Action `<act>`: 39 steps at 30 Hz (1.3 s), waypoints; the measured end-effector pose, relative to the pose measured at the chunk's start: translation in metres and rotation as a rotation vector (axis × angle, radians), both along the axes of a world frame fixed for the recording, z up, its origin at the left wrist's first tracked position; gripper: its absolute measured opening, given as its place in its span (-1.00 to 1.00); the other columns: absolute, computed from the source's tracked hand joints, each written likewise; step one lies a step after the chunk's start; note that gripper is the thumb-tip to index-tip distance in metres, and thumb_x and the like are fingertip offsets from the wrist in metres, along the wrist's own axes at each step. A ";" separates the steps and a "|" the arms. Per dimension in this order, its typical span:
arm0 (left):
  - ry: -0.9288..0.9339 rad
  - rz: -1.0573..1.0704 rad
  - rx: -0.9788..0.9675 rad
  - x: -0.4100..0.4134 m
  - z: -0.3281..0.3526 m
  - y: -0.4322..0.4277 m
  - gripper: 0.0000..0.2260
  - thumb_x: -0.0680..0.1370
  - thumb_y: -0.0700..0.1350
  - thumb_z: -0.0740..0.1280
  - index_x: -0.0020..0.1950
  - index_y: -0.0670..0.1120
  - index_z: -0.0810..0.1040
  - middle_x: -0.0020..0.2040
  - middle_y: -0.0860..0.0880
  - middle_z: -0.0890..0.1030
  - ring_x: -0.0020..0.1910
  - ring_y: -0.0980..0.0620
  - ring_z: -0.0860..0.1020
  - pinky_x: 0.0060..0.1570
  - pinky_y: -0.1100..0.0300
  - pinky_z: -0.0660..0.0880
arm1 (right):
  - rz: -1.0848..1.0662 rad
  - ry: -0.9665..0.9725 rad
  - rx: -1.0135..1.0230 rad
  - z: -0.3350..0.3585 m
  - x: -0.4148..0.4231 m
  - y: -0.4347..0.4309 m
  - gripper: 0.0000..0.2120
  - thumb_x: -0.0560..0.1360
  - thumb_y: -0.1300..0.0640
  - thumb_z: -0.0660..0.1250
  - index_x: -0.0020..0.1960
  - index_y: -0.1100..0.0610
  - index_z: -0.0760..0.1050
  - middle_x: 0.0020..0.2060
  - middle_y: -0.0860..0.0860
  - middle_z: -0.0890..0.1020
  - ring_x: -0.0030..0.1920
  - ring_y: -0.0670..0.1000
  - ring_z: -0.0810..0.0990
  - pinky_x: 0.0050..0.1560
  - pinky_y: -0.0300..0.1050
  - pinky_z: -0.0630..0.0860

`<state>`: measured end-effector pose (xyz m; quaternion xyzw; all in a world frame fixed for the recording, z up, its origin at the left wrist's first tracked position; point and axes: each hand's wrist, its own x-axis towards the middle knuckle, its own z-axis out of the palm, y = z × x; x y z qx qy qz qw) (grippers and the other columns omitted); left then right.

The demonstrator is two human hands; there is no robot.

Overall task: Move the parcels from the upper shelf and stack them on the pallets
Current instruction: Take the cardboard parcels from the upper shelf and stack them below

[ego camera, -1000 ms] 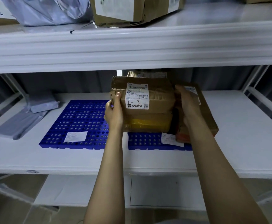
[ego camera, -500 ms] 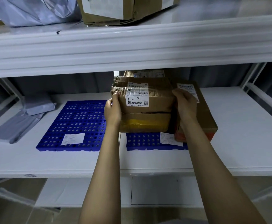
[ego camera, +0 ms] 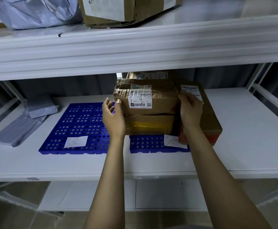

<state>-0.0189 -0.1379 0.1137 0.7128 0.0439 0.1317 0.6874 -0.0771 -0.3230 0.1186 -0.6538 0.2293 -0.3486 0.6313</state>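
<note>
A brown taped parcel [ego camera: 145, 98] with a white label marked "1-3" lies on top of a cardboard parcel with yellow tape [ego camera: 149, 124], stacked on the right blue pallet [ego camera: 146, 143]. A larger brown box [ego camera: 209, 116] stands against the stack on the right, and another parcel [ego camera: 149, 74] shows behind. My right hand [ego camera: 190, 111] holds the top parcel's right end, fingers curled round its edge. My left hand [ego camera: 113, 118] is at its left end with fingers loose and apart, only the thumb touching. The left blue pallet [ego camera: 78, 128] carries only a white label.
On the upper shelf [ego camera: 135, 47] sit a grey poly bag [ego camera: 35, 12] and a cardboard box [ego camera: 126, 10]. Grey poly mailers [ego camera: 24, 119] lie at the left of the lower shelf. White shelf surface extends right of the boxes.
The top parcel has settled onto the stack. My left hand has loosened and come off its left end. My right hand stays on the right end.
</note>
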 end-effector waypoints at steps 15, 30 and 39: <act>-0.101 -0.152 0.125 -0.016 0.012 -0.002 -0.57 0.59 -0.08 0.29 0.46 0.00 0.33 0.43 0.03 0.37 0.39 0.06 0.34 0.38 0.02 0.37 | 0.017 0.011 -0.240 0.000 -0.017 0.015 -0.70 0.56 0.15 0.30 0.28 0.12 0.52 0.09 -0.19 0.50 0.09 -0.28 0.41 -0.07 -0.75 0.19; -0.151 -0.152 0.144 -0.060 0.030 0.013 -0.61 0.59 -0.05 0.30 0.42 0.05 0.38 0.39 0.07 0.41 0.37 0.07 0.37 0.34 -0.03 0.41 | 0.123 -0.037 -0.200 0.011 -0.054 0.035 -0.59 0.53 0.20 0.34 0.37 0.04 0.44 0.18 -0.23 0.43 0.14 -0.29 0.38 -0.10 -0.69 0.31; -0.418 -0.272 0.282 -0.106 0.075 0.029 -0.65 0.53 -0.05 0.31 0.32 0.06 0.46 0.25 0.10 0.52 0.28 0.10 0.44 0.28 0.00 0.43 | 0.063 -0.247 -0.337 0.043 -0.080 0.077 -0.71 0.48 0.20 0.34 0.18 0.01 0.57 0.28 -0.12 0.51 0.28 -0.22 0.45 0.23 -0.30 0.44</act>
